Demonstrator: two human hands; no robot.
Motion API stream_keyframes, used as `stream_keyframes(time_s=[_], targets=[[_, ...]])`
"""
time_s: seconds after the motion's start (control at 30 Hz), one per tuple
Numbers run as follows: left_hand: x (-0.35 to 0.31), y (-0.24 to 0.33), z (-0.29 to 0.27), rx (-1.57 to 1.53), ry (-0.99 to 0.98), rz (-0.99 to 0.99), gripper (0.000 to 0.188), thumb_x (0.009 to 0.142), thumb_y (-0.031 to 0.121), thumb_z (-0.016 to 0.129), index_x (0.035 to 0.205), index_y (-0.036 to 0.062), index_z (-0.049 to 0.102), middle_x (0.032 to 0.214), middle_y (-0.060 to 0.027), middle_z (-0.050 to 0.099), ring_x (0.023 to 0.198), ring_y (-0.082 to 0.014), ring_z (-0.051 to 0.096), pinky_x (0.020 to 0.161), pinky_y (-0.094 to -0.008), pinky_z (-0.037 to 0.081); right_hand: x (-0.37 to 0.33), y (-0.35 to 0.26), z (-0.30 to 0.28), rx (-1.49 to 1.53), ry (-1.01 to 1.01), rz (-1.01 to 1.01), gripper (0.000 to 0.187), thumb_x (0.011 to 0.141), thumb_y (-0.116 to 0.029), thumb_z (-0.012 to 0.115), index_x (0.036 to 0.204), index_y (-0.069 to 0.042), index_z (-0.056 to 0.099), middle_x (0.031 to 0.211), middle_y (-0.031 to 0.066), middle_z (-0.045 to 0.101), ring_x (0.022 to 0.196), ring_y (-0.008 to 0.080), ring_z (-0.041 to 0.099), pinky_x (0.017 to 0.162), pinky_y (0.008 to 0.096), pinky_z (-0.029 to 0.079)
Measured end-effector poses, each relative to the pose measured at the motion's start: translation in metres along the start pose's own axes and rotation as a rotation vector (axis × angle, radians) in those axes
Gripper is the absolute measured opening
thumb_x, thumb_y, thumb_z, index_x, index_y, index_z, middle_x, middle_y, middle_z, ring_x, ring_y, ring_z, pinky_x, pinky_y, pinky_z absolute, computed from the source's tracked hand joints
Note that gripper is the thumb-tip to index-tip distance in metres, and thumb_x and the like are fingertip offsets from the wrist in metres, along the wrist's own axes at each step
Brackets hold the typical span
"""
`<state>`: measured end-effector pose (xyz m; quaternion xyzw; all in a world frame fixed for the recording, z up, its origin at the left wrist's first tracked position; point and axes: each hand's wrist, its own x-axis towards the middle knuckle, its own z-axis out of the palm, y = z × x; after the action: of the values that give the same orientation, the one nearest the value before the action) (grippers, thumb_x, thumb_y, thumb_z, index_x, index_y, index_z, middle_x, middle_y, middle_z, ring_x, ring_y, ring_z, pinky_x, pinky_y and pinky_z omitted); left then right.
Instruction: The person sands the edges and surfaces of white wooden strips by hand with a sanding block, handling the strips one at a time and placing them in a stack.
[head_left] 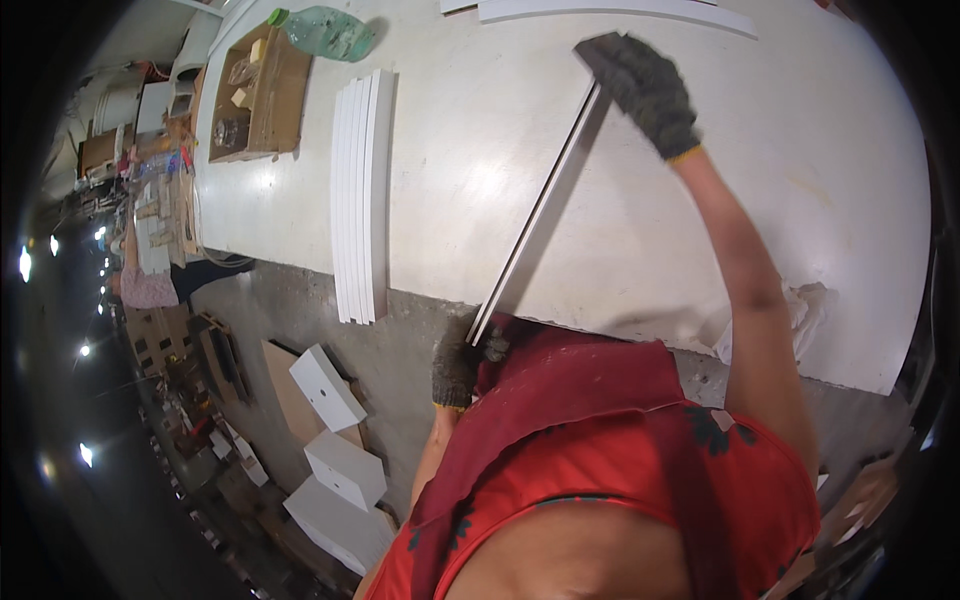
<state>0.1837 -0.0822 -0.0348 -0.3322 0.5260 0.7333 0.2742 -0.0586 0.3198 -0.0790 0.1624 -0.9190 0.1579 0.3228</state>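
A long narrow white strip [540, 205] with a dark line along its edge slants across the white table. Its near end, at the table's front edge, is held in my left hand [456, 368], closed in a dark knitted work glove. At the strip's far end is my right hand [652, 98], in a matching glove with a yellow cuff. Its fingers are closed over a small dark brown flat block [598, 46] that sits against the strip's end. The glove partly covers the block, so its exact kind cannot be made out.
Several white strips [360, 195] lie side by side on the table [800, 190], overhanging its front edge. Farther back are a cardboard box [285, 100] and a green plastic bottle [330, 33]. More white strips [615, 10] lie at the far edge. White panels [345, 468] stand below left. Another person [150, 288] is far left.
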Motion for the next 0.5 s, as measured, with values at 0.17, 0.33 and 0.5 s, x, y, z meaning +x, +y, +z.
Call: stream_keyframes(time_s=[0.17,0.33,0.5], targets=[[-0.009,-0.015,0.019,0.673,0.05,0.564,0.032,0.101,0.031,0.056,0.112,0.0012,0.058,0.09,-0.0099,0.064,0.073,-0.0203,0.059,0.068,-0.0341,0.048,-0.032,-0.139,-0.016,0.251,-0.34,-0.024,0.042,0.093,-0.035,0.063,0.135,-0.027,0.063,0.147,0.002,0.052,0.133,0.0251,0.051,0.103,0.0462,0.046],[0.006,-0.01,0.011,0.919,0.106,0.534,0.03,0.106,0.037,0.049,0.11,0.0094,0.06,0.074,-0.0004,0.058,0.055,-0.0106,0.049,0.045,-0.0229,0.038,-0.038,-0.173,-0.015,0.41,-0.598,-0.094,0.044,0.086,-0.043,0.067,0.128,-0.032,0.067,0.142,0.0035,0.057,0.123,0.0236,0.057,0.095,0.0456,0.049],[0.015,-0.017,0.011,-0.316,0.128,-0.14,0.028,0.099,0.033,0.063,0.11,0.0068,0.062,0.077,-0.0017,0.062,0.06,-0.0119,0.056,0.051,-0.0241,0.043,0.027,-0.041,0.04,-0.311,-0.146,0.065,0.037,0.094,-0.038,0.062,0.131,-0.034,0.065,0.133,-0.0031,0.063,0.11,0.0209,0.061,0.09,0.0385,0.051]])
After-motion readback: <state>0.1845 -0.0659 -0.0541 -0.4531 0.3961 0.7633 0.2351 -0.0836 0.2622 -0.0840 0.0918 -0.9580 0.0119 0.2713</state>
